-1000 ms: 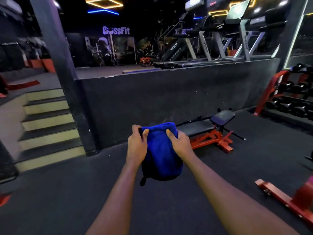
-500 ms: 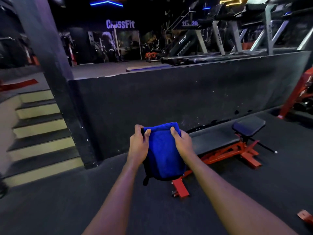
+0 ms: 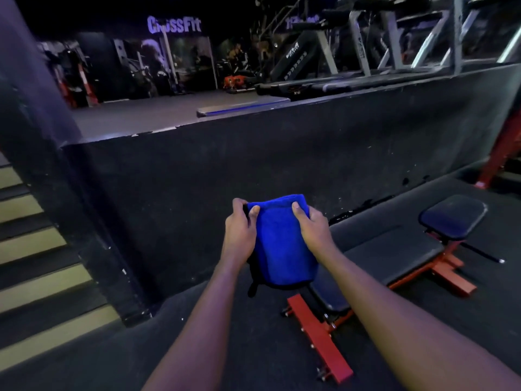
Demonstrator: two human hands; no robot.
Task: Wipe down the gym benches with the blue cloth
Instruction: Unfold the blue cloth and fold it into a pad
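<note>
Head view, dim gym, wide-angle.

Blue cloth (image 3: 282, 244): centre of frame, held up in the air in front of the person, folded into a thick pad and hanging downward. It touches no surface. A dark edge runs along its bottom and a dark strip dangles at its lower left; possibly a backing layer or tag, the light is too poor to say.

Left hand (image 3: 239, 232): grasps the cloth's upper left corner, thumb on the near face, fingers curled behind.

Right hand (image 3: 313, 230): grasps the upper right corner the same way, thumb on the near face.

Bench (image 3: 394, 249): right of centre and lower right, on the dark floor (image 3: 225, 348). It has a long black pad with a separate smaller seat pad (image 3: 454, 217) at the far end, on a red frame (image 3: 318, 334). In the frame the cloth overlaps the bench's near end.

Background: a dark platform wall (image 3: 253, 170) crosses mid-frame. Treadmills (image 3: 352, 52) stand on top at upper right. A lit "CrossFit" sign (image 3: 174, 24) sits at upper centre. Stairs (image 3: 36, 244) with pale edges are at left.
</note>
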